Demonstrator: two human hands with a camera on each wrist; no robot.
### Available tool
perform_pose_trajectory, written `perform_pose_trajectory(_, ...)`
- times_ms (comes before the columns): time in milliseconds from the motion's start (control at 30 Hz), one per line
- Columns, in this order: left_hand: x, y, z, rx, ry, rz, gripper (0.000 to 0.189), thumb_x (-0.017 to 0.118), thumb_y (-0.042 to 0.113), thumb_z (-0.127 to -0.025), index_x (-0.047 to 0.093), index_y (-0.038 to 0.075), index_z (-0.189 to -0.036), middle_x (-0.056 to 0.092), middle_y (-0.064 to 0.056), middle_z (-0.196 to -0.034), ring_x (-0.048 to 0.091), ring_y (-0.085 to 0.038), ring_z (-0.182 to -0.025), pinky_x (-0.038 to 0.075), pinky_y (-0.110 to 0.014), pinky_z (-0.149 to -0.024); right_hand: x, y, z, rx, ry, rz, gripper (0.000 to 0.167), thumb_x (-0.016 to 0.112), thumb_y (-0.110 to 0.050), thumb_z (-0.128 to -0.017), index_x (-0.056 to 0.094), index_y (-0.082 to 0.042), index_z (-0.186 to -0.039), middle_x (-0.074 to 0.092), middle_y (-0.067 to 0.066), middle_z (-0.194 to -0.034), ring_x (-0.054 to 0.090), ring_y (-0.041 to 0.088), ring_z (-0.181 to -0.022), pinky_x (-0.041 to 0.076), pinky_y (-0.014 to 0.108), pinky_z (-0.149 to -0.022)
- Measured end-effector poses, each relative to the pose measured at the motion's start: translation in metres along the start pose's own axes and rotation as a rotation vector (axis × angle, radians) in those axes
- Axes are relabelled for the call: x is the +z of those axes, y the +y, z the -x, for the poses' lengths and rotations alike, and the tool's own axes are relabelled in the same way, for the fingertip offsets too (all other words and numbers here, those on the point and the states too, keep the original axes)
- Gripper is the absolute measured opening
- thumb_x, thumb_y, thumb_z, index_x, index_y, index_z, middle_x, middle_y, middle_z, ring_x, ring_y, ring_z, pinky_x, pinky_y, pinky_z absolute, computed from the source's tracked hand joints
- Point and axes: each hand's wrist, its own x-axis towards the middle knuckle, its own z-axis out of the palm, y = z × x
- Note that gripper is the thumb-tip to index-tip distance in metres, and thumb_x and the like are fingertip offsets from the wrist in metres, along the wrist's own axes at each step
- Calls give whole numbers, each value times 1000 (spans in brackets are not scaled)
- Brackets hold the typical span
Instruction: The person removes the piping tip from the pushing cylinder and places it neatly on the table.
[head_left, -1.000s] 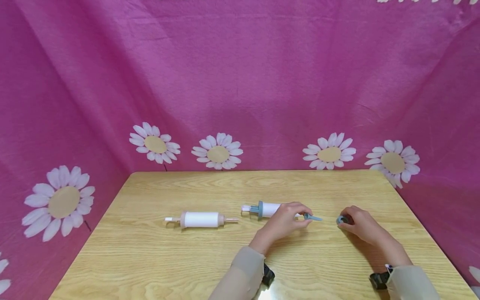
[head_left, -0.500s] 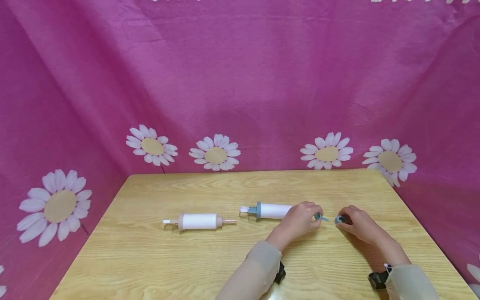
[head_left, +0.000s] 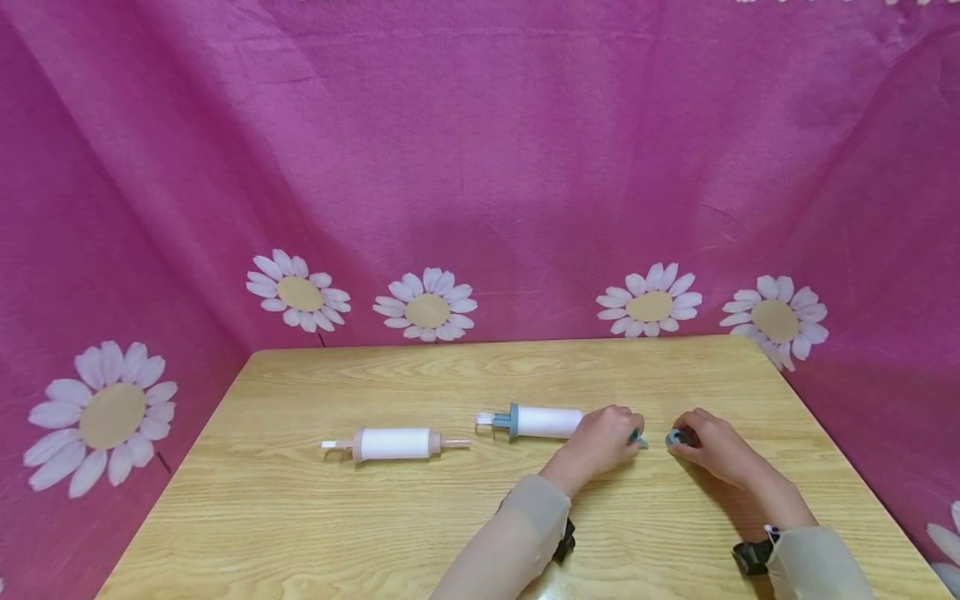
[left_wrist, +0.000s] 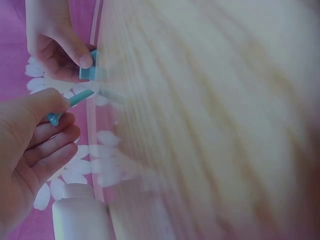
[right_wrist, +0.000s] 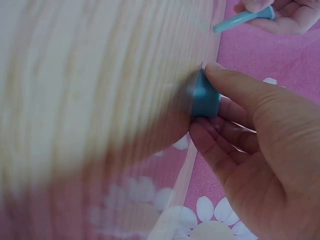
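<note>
While both hands work on the right part of the wooden table (head_left: 337, 517), the left hand (head_left: 600, 442) holds a small blue nozzle (left_wrist: 80, 98) between thumb and forefinger. This pinch is closed, and the other fingers are softly bent under it. The narrow end of the nozzle points to the right, toward the right hand (head_left: 718, 447). That hand has its thumb and fingers curled around a short blue ring (right_wrist: 206, 100), low at the table top. The nozzle and the ring are near each other, but apart. Whether the nozzle touches the wood, one cannot tell.

Just to the left of the ring and partly behind the left hand lies a white tube with a blue flange (head_left: 550, 422). Farther left, a little nearer, lies a second white tube with pink ends (head_left: 397, 443). At the far side hangs a pink cloth (head_left: 480, 167) with white flowers (head_left: 426, 311).
</note>
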Motion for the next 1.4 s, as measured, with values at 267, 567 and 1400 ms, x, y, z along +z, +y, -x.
perform_pose_trajectory(267,3,0,-1,-30,-30,-3,13,70,27,-89,63,20,-81,60,11,-76,51,1,-67,39,-9,-55,1,1,0,8,-18,-4,26,77,-14,-82,64,1,-98,61,7,-91,56,16,-81,51,30,-68)
perform_pose_trajectory(567,6,5,-3,-74,-122,-92,11,67,26,-91,65,22,-81,62,11,-76,53,0,-65,43,-10,-54,0,1,-1,2,-9,-7,26,77,-15,-82,64,1,-97,61,7,-90,55,16,-80,50,28,-67)
perform_pose_trajectory(1400,10,9,-4,-88,-150,-226,11,67,34,-92,70,26,-84,65,13,-83,59,0,-76,49,-10,-60,-1,2,-2,37,-32,-9,28,77,-16,-82,64,2,-100,61,8,-92,54,16,-80,49,27,-67)
